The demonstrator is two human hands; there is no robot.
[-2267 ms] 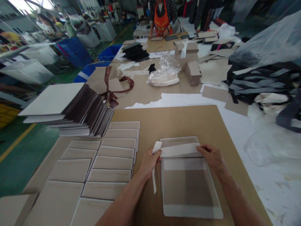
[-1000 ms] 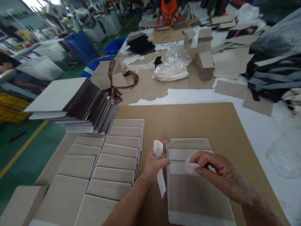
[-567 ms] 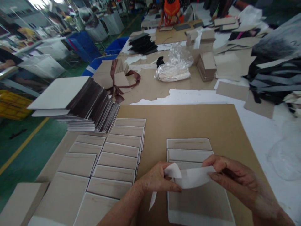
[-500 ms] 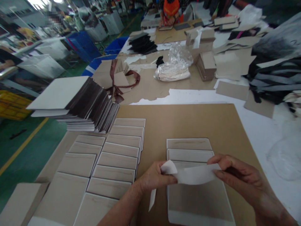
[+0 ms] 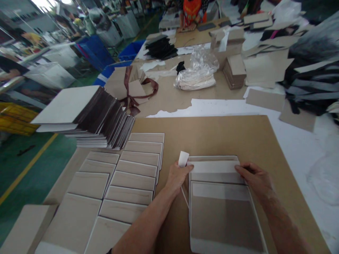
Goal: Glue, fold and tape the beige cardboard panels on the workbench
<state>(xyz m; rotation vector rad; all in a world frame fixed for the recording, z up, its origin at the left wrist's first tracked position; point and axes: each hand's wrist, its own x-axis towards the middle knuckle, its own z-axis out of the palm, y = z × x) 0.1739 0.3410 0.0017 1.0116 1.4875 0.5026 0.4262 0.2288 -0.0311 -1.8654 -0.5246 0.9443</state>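
Note:
A white strip (image 5: 214,167) lies across the upper part of the overlapping beige panels (image 5: 219,218) on the brown board. My left hand (image 5: 178,176) pinches the strip's left end, and a white tab stands up from between its fingers. A thin white tail hangs below that hand. At the strip's right end, my right hand (image 5: 253,176) presses with thumb and fingers closed on it. Lighter bands show near the top edge of the nearest panel.
Two rows of overlapping beige panels (image 5: 132,181) lie to the left, below a tall stack of dark-edged boards (image 5: 71,106). Farther back are a clear plastic bag (image 5: 197,70), beige block stacks (image 5: 234,72) and a person in an orange apron (image 5: 191,14).
Both hands have moved up and away with the strip, from above the panels onto their upper part. The strip now looks straight and flat.

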